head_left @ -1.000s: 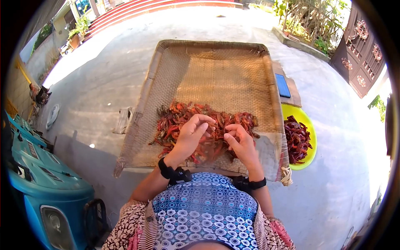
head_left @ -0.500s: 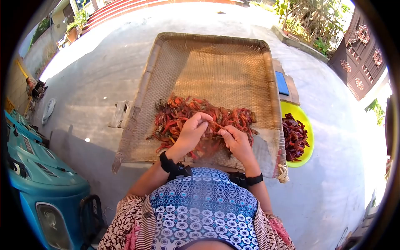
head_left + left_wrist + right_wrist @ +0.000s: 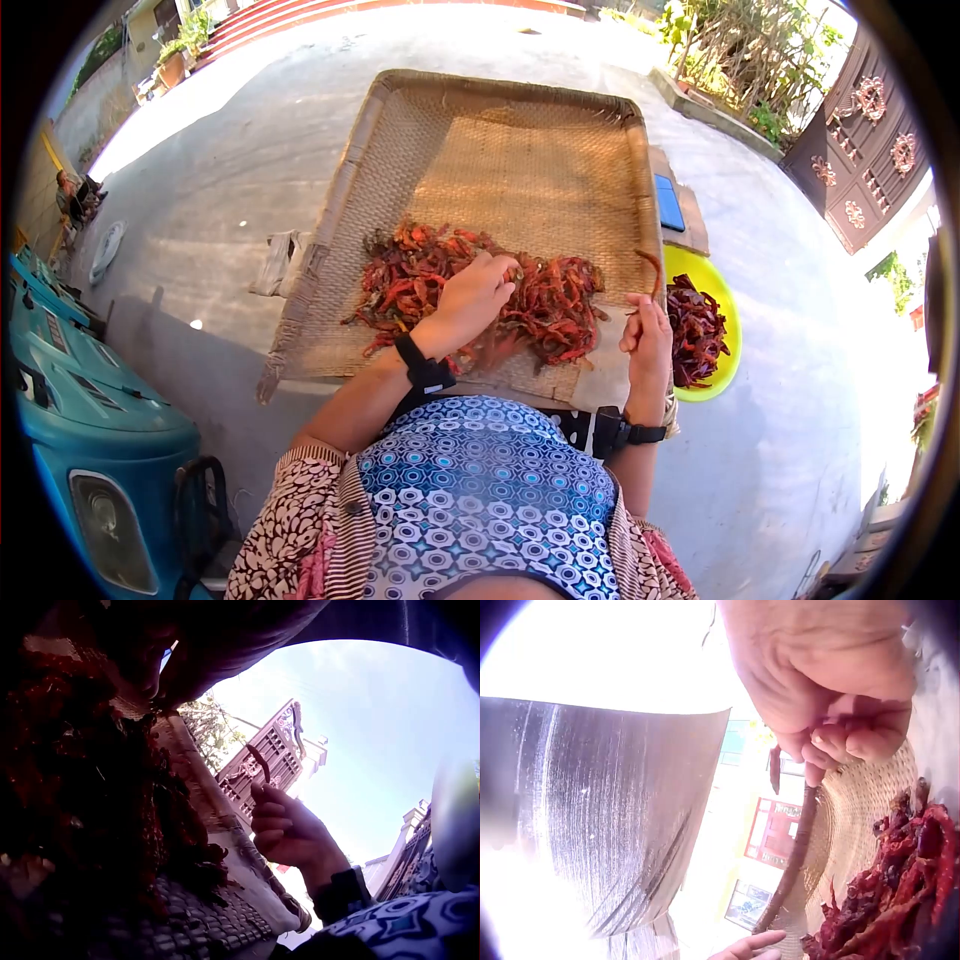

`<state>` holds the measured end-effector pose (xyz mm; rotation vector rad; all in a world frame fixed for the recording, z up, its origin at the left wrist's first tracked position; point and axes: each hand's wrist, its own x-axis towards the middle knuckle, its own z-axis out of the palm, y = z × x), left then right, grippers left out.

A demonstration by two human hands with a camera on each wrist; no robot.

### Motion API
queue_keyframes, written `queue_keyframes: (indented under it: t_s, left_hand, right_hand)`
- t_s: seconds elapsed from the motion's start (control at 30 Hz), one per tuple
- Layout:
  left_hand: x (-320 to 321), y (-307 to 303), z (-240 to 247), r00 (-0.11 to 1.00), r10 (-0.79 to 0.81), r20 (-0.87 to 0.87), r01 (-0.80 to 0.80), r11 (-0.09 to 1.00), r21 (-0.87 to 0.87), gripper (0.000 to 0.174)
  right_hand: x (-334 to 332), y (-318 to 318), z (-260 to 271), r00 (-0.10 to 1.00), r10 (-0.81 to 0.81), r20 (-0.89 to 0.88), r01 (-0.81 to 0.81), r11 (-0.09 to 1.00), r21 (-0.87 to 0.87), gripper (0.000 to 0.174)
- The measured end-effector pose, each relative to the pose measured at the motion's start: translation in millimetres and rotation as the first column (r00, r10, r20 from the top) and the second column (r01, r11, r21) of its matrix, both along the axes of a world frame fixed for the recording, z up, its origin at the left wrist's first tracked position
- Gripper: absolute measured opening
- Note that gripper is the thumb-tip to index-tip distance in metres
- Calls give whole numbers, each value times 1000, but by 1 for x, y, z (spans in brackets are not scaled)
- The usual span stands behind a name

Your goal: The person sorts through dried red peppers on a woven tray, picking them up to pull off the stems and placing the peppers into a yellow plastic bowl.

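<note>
Dried red chilies (image 3: 555, 310) lie in a loose heap on a woven tray (image 3: 520, 180). The right hand (image 3: 650, 335) is raised over the tray's right edge, pinching one long chili (image 3: 652, 272) by its end. That chili also shows in the left wrist view (image 3: 259, 763) above the right hand (image 3: 292, 832). Over the heap's middle is the left hand (image 3: 468, 303), its fingertips close to the chilies. The right wrist view shows the left hand's fingers (image 3: 754, 946) extended; whether they touch a chili is unclear.
A yellow-green basin (image 3: 730, 345) of darker red chilies stands against the tray's right side. Behind it a blue flat object (image 3: 669, 203) lies on cardboard (image 3: 692, 215). A teal vehicle (image 3: 110, 420) is at the left, and a plastic scrap (image 3: 272, 266) lies beside the tray.
The hands were together over the heap, fingers on a chili. The right hand has moved away to the right with a chili; the left has stayed over the heap.
</note>
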<state>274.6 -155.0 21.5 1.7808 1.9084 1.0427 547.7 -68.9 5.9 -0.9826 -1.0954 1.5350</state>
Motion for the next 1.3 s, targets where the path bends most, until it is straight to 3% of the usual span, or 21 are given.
queue_keyframes:
  t_s: [0.03, 0.1, 0.13, 0.2, 0.27, 0.33, 0.43, 0.57, 0.67, 0.77, 0.87, 0.97, 1.07, 1.1, 1.13, 1.17, 1.2, 1.27, 1.3]
  left_hand:
    - [1, 4, -4, 999, 2, -51, -2, 1000, 6, 23]
    - [0, 9, -7, 996, -21, -83, 19, 1000, -21, 21]
    - [-1, 10, -8, 995, -32, -99, 29, 999, -36, 20]
    - [-2, 9, -8, 998, -18, 59, 20, 999, -28, 19]
    - [-4, 7, -6, 981, -12, 196, 17, 1000, -25, 18]
    - [-5, 4, 0, 951, -10, 310, 18, 1000, -24, 18]
    - [-3, 2, -1, 936, -8, 352, 10, 1000, -6, 17]
    - [-5, 2, -10, 842, -12, 539, 79, 992, -102, 18]
    - [-12, -2, -1, 585, 49, 809, 245, 941, -235, 18]
    - [-13, -1, -6, 532, 20, 847, 312, 925, -217, 21]
    - [-6, 8, -11, 761, -120, 638, 204, 977, -60, 24]
    - [-8, 14, 7, 985, -94, 144, 102, 994, -46, 23]
    - [-9, 29, 6, 994, -81, 67, 92, 979, -184, 27]
    - [-7, 34, 1, 996, -88, 10, 89, 983, -158, 26]
    - [-6, 40, -7, 994, -94, -48, 87, 987, -133, 26]
    - [-5, 45, -14, 990, -99, -105, 87, 990, -108, 26]
    - [-5, 49, -17, 985, -117, -129, 103, 988, -112, 26]
    - [-4, 57, -23, 972, -157, -175, 136, 983, -124, 25]
    - [-2, 56, -19, 976, -143, -163, 122, 984, -133, 22]
  right_hand:
    - [5, 1, -2, 980, -49, -190, 40, 998, -48, 28]
    - [11, 3, -1, 830, -159, -535, 86, 984, -159, 31]
    - [9, 2, 1, 871, -144, -470, 67, 982, -175, 31]
    - [-1, -5, 4, 936, -108, -336, 36, 976, -214, 32]
    - [-21, -16, 6, 994, 62, -92, -68, 996, -64, 31]
    - [-42, -24, 8, 954, 260, 146, -268, 963, 37, 32]
    - [-73, -40, 20, 831, 395, 391, -436, 900, 18, 28]
    - [-83, -41, 8, 808, 372, 458, -467, 877, 112, 20]
    - [-80, -40, 8, 784, 428, 450, -495, 868, 39, 18]
    - [-78, -38, -4, 793, 440, 421, -506, 861, 55, 12]
    - [-71, -35, 4, 834, 418, 359, -447, 895, -5, 17]
    - [-56, -25, 14, 918, 303, 257, -307, 951, -24, 16]
    - [-31, 0, 6, 993, 107, 44, -108, 994, 14, 17]
    - [-25, 4, 12, 995, 27, -93, -28, 1000, -10, 19]
    - [-18, 6, 17, 973, -57, -225, 48, 998, -45, 21]
    - [-6, 15, 11, 877, -98, -470, 47, 992, -119, 27]
    - [0, 19, 12, 782, -41, -622, -27, 995, -99, 30]
    - [2, 21, 6, 823, -168, -542, 50, 973, -227, 29]
    - [-4, 16, 7, 880, -119, -459, 32, 981, -192, 28]
